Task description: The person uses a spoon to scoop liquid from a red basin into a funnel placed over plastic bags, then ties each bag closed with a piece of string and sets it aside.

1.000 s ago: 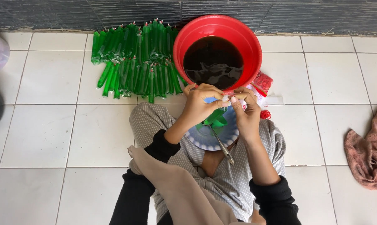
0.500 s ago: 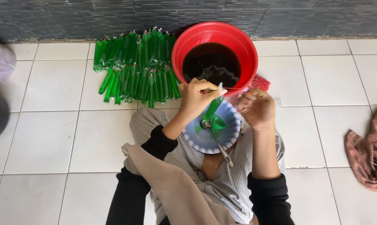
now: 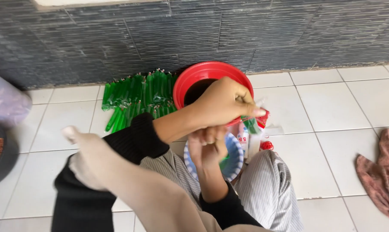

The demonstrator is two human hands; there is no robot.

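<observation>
White floor tiles lay below; left hand pinched a green-filled plastic tube at the round red plastic basin's four o'clock; right hand curled, grip hidden; a slip risked spilling.

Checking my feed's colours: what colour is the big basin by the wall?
Red basin, dark inside; the head view shows it.
</observation>
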